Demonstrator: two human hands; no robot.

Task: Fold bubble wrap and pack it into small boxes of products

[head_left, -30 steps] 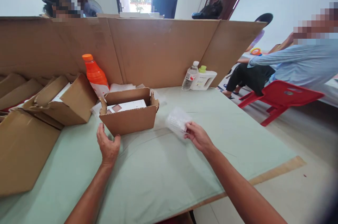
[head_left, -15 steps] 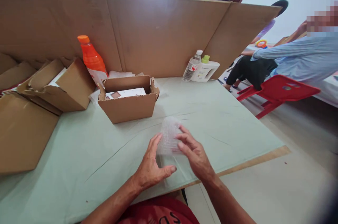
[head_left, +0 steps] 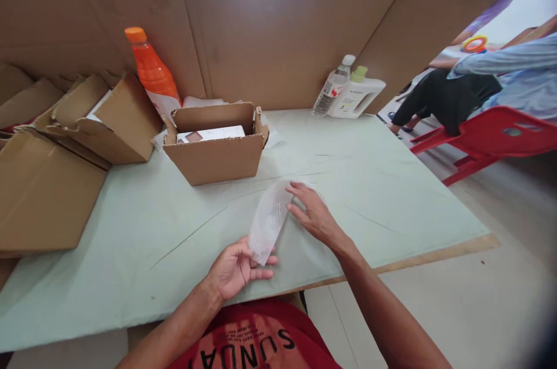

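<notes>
A clear bubble wrap bag (head_left: pixel 268 221) is held tilted above the green-covered table, its narrow lower end toward me. My left hand (head_left: pixel 237 267), palm up, pinches that lower end between thumb and fingers, with other fingers stretched out beneath it. At the upper right edge of the wrap is my right hand (head_left: pixel 313 212), its fingers apart and the fingertips at the plastic; whether they press on it I cannot tell. Just beyond the wrap stands an open cardboard box (head_left: pixel 213 163) with a white printed box (head_left: pixel 226 132) inside.
More open cardboard boxes (head_left: pixel 126 131) crowd the left side. An orange bottle (head_left: pixel 152 67) leans by the tall cardboard screen (head_left: pixel 278 38). Toward the back right stand a clear water bottle (head_left: pixel 333 90) and a white jug (head_left: pixel 359 96). A person sits on a red chair (head_left: pixel 509 131) beyond the table (head_left: pixel 391 195).
My left hand has turned palm up and taken the wrap's lower end. The wrap now lies slanted and longer in view. My head view has tipped downward.
</notes>
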